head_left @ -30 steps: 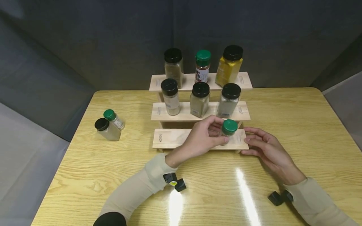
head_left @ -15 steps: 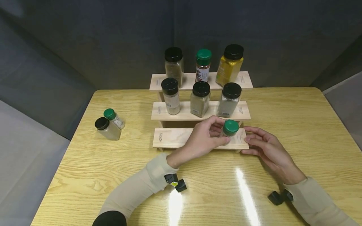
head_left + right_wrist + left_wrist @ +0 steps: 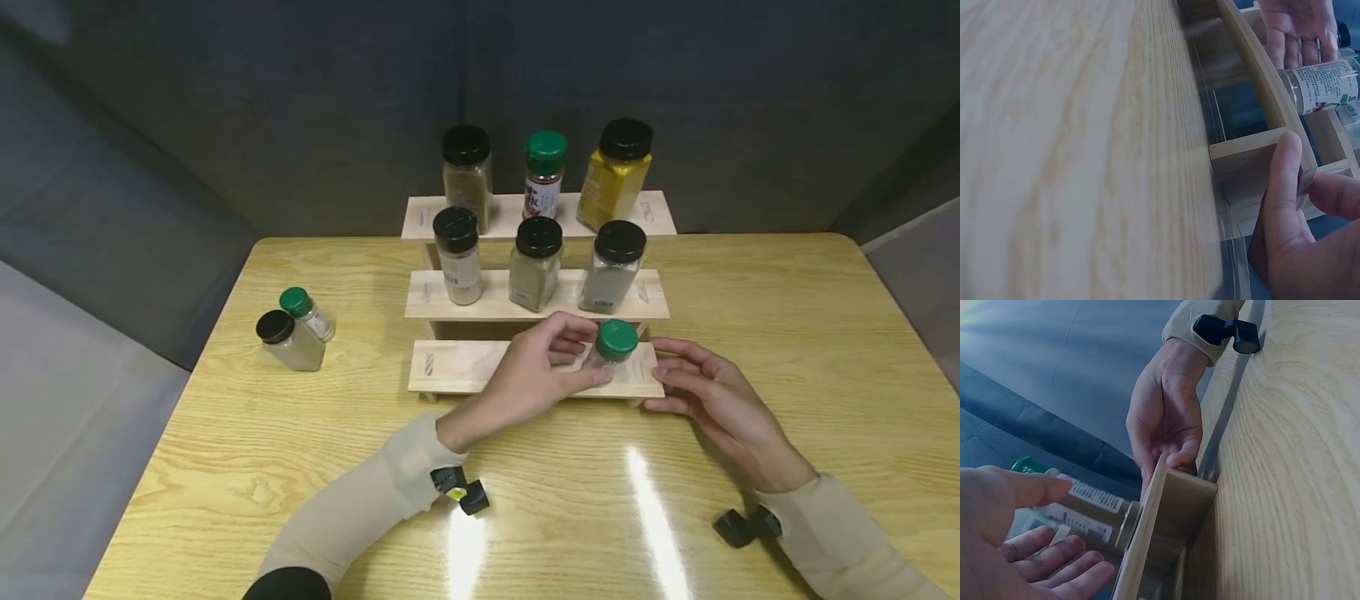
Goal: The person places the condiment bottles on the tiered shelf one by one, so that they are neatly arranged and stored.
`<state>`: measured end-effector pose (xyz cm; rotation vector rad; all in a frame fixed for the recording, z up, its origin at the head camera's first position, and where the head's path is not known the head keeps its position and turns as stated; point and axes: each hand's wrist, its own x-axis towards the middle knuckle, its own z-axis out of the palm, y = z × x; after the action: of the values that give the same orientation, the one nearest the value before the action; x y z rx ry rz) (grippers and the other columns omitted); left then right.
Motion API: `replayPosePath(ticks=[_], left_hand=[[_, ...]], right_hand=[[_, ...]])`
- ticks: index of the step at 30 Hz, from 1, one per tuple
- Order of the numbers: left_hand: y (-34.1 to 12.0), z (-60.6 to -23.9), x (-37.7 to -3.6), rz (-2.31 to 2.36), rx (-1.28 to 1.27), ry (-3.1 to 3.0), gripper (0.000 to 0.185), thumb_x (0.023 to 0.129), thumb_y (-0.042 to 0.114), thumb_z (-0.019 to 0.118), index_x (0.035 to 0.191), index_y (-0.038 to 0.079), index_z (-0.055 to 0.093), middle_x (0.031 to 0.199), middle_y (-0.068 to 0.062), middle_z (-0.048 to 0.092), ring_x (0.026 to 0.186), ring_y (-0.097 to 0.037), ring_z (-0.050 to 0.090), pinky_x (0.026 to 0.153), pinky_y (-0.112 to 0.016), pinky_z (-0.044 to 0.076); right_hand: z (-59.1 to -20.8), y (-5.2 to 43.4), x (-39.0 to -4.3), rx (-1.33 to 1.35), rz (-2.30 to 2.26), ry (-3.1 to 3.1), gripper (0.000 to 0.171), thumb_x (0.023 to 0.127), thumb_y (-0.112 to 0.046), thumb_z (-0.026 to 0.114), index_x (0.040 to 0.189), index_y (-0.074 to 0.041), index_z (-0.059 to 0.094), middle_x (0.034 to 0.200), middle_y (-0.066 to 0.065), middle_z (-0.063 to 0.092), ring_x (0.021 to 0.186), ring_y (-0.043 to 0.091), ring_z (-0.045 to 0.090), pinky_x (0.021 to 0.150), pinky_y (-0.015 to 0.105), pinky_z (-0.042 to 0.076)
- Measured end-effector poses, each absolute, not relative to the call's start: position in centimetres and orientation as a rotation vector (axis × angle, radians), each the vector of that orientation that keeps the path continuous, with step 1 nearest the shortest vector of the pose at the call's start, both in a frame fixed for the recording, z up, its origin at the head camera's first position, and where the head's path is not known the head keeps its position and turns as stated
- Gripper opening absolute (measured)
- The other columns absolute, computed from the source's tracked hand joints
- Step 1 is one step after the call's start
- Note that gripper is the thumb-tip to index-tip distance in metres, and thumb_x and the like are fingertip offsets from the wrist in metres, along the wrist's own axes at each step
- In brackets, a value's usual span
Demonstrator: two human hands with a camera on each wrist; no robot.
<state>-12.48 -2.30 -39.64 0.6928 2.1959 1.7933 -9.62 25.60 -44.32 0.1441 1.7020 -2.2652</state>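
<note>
A small jar with a green cap (image 3: 615,343) stands at the right end of the bottom step (image 3: 465,367) of a three-step wooden rack. My left hand (image 3: 581,354) holds the jar, thumb on its near side and fingers behind it. In the left wrist view the thumb lies along the jar (image 3: 1085,503), whose base meets the board (image 3: 1166,531). My right hand (image 3: 663,375) grips the right end of that bottom step. The right wrist view shows its thumb (image 3: 1285,187) against the end support, with a finger on the other side.
Three black-capped jars (image 3: 536,262) stand on the middle step. The top step holds three more, among them a yellow one (image 3: 615,175). A black-capped jar (image 3: 288,342) and a green-capped jar (image 3: 306,310) sit at the left of the yellow wooden table (image 3: 300,467). Dark cloth walls surround it.
The green-capped jar has shifted slightly to the right along the bottom step with my left hand. My right hand has stayed at the step's end.
</note>
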Motion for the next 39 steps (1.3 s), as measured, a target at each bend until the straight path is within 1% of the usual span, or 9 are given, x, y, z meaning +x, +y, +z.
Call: replayPosePath(ticks=[4, 10, 13, 17, 21, 28, 34, 36, 39], left_hand=[[-4.0, -39.9, -12.0, 1.785, 0.693, 2.211, 0.049, 0.094, 0.002, 0.086, 0.138, -0.001, 0.065, 0.135, -0.018, 0.069, 0.123, -0.035, 0.068, 0.108, -0.031, 0.057], [-7.7, -39.8, -10.8, 1.773, 0.685, 2.252, 0.044, 0.094, 0.004, 0.086, 0.134, -0.001, 0.068, 0.135, -0.016, 0.070, 0.124, -0.033, 0.068, 0.110, -0.037, 0.056], [-10.0, -39.7, -10.2, 1.822, 0.675, 2.254, 0.041, 0.094, 0.002, 0.085, 0.131, -0.002, 0.069, 0.132, -0.018, 0.071, 0.123, -0.036, 0.069, 0.110, -0.042, 0.057], [-13.1, -40.1, -9.4, 1.887, 0.649, 2.255, 0.038, 0.094, -0.003, 0.083, 0.130, -0.003, 0.069, 0.130, -0.018, 0.071, 0.122, -0.038, 0.069, 0.110, -0.044, 0.057], [-16.2, -41.2, -8.6, 1.938, 0.626, 2.279, 0.036, 0.096, -0.005, 0.080, 0.130, -0.003, 0.070, 0.128, -0.016, 0.072, 0.120, -0.036, 0.069, 0.107, -0.041, 0.058], [-21.7, -41.7, -7.3, 2.078, 0.609, 2.407, 0.033, 0.094, -0.016, 0.074, 0.126, -0.010, 0.069, 0.122, -0.021, 0.073, 0.111, -0.031, 0.072, 0.100, -0.032, 0.061], [-26.3, -43.0, -5.9, 2.280, 0.376, 2.440, 0.030, 0.093, -0.025, 0.068, 0.123, -0.022, 0.064, 0.114, -0.016, 0.077, 0.104, -0.020, 0.075, 0.091, -0.026, 0.063], [-27.6, -43.4, -5.4, 2.296, 0.218, 2.473, 0.028, 0.094, -0.025, 0.068, 0.122, -0.023, 0.063, 0.112, -0.013, 0.078, 0.102, -0.019, 0.076, 0.089, -0.025, 0.064], [-29.5, -43.6, -5.4, 2.226, -0.134, 2.607, 0.026, 0.096, -0.017, 0.073, 0.122, -0.018, 0.067, 0.109, -0.005, 0.077, 0.100, -0.016, 0.073, 0.084, -0.020, 0.063]], right_hand=[[-44.4, 25.6, -9.6, 0.137, -2.274, 1.688, 0.033, 0.110, 0.006, 0.059, 0.134, -0.016, 0.067, 0.113, 0.008, 0.066, 0.101, 0.019, 0.071, 0.083, 0.037, 0.068], [-44.5, 25.8, -9.5, 0.101, -2.314, 1.640, 0.035, 0.110, 0.009, 0.056, 0.133, -0.014, 0.069, 0.113, 0.010, 0.067, 0.102, 0.020, 0.072, 0.082, 0.038, 0.068], [-44.5, 25.8, -9.6, 0.095, -2.322, 1.630, 0.036, 0.110, 0.010, 0.055, 0.132, -0.015, 0.069, 0.113, 0.010, 0.068, 0.101, 0.020, 0.072, 0.082, 0.038, 0.068], [-44.5, 25.9, -9.6, 0.095, -2.324, 1.627, 0.036, 0.110, 0.010, 0.055, 0.132, -0.015, 0.069, 0.112, 0.010, 0.068, 0.100, 0.021, 0.073, 0.083, 0.038, 0.068], [-44.6, 25.9, -9.6, 0.094, -2.329, 1.618, 0.036, 0.110, 0.011, 0.055, 0.131, -0.014, 0.069, 0.112, 0.010, 0.068, 0.100, 0.021, 0.073, 0.082, 0.037, 0.068], [-44.7, 25.8, -9.6, 0.072, -2.341, 1.599, 0.036, 0.110, 0.012, 0.054, 0.131, -0.014, 0.070, 0.111, 0.010, 0.068, 0.100, 0.020, 0.072, 0.082, 0.037, 0.068], [-44.7, 25.9, -9.7, 0.057, -2.339, 1.590, 0.037, 0.110, 0.011, 0.053, 0.131, -0.014, 0.070, 0.111, 0.010, 0.067, 0.100, 0.020, 0.072, 0.082, 0.038, 0.068], [-44.7, 26.0, -9.7, 0.050, -2.338, 1.585, 0.036, 0.110, 0.011, 0.053, 0.132, -0.013, 0.070, 0.112, 0.010, 0.068, 0.100, 0.020, 0.072, 0.082, 0.038, 0.068], [-44.8, 26.0, -9.7, 0.038, -2.347, 1.569, 0.037, 0.111, 0.011, 0.052, 0.132, -0.012, 0.070, 0.112, 0.010, 0.068, 0.101, 0.021, 0.072, 0.083, 0.038, 0.068]])
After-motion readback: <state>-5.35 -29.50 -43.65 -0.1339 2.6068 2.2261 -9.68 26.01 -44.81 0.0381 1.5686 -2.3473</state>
